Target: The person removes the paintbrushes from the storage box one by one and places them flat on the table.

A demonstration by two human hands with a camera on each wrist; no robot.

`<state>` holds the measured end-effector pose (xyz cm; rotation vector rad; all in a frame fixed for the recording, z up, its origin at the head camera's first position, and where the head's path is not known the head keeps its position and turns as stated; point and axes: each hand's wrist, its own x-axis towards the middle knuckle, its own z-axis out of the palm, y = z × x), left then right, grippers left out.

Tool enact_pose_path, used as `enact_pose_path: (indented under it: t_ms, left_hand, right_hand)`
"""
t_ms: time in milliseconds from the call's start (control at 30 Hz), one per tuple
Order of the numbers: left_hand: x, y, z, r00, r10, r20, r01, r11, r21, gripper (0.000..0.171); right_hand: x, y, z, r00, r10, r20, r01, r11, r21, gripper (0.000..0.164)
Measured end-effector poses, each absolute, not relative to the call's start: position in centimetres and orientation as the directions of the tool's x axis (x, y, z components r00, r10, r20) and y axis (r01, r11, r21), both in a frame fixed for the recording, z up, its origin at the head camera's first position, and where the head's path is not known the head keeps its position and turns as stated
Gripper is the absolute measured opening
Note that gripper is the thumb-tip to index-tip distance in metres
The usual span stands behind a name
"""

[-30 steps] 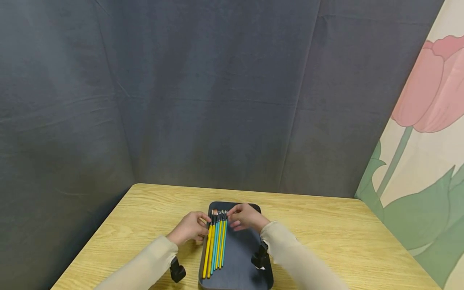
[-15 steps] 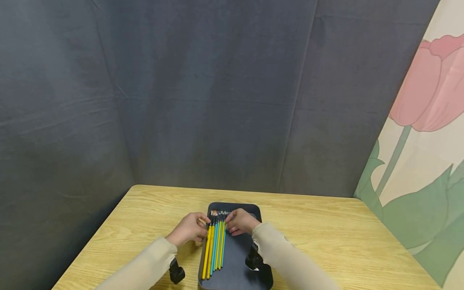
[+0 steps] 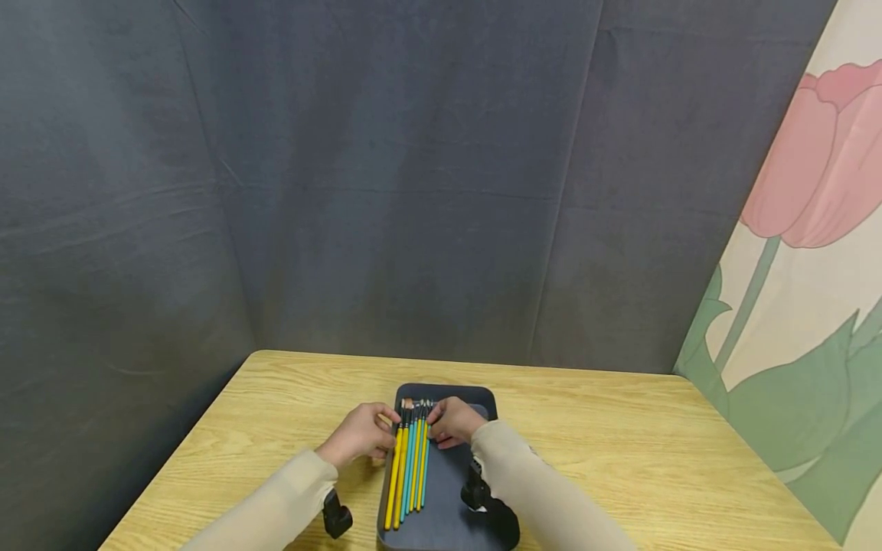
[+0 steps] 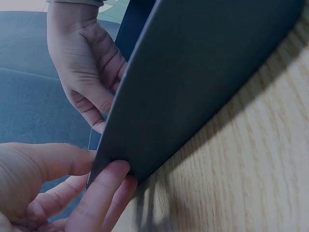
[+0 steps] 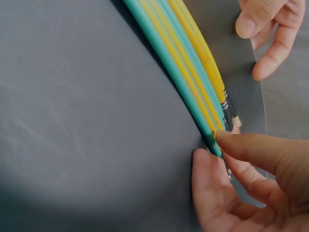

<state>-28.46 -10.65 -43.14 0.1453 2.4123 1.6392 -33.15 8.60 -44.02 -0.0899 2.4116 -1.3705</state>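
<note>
A dark grey tray (image 3: 444, 490) with rounded corners lies on the table, and several paintbrushes (image 5: 205, 55) with yellow and teal handles lie side by side along its left side, bristles away from me. My left hand (image 3: 361, 435) holds the tray's left edge, thumb at the rim and fingers against the outer wall (image 4: 193, 82) in the left wrist view. With my right hand (image 3: 456, 421) I pinch the outermost teal paintbrush (image 5: 161, 53) near its ferrule. In the right wrist view the thumb lies over it and the other fingers curl beside it on the tray floor, hiding some bristles.
The wooden table (image 3: 641, 451) extends to both sides of the tray. A dark grey curtain (image 3: 413, 184) hangs behind it, and a tulip-patterned cloth (image 3: 792, 344) hangs at the right. Black camera mounts (image 3: 338, 514) sit under both wrists.
My right hand has moved left, from just above the brush tips down against the rightmost brush. The left hand stays at the tray edge, and the brushes lie nearly as before.
</note>
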Motion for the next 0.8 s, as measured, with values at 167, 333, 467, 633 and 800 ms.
enact_pose_path:
  t_ms: [167, 333, 467, 633, 800]
  left_hand:
    - [-28.44, -10.63, -43.13, -0.971, 0.207, -0.121, -0.038, 0.365, 0.930, 0.036]
    - [-28.51, -10.64, -43.26, -0.971, 0.205, -0.121, -0.039, 0.365, 0.930, 0.036]
    - [-28.55, -10.66, -43.33, -0.972, 0.201, -0.123, -0.041, 0.368, 0.929, 0.036]
    - [-28.52, -10.60, -43.28, -0.971, 0.200, -0.132, -0.051, 0.366, 0.929, 0.037]
    - [-28.54, -10.52, -43.14, -0.971, 0.195, -0.140, -0.059, 0.372, 0.927, 0.037]
  right_hand:
    - [-33.06, 8.31, -43.96, -0.937, -0.203, -0.285, 0.135, 0.542, -0.830, 0.019]
    - [-33.01, 8.05, -43.82, -0.936, -0.188, -0.298, 0.150, 0.552, -0.820, 0.019]
    - [-32.77, 7.80, -43.55, -0.936, -0.191, -0.295, 0.138, 0.571, -0.809, 0.019]
    - [-32.60, 7.74, -43.33, -0.938, -0.202, -0.282, 0.110, 0.597, -0.795, 0.022]
    - [-32.74, 7.87, -43.30, -0.938, -0.199, -0.286, 0.120, 0.587, -0.801, 0.025]
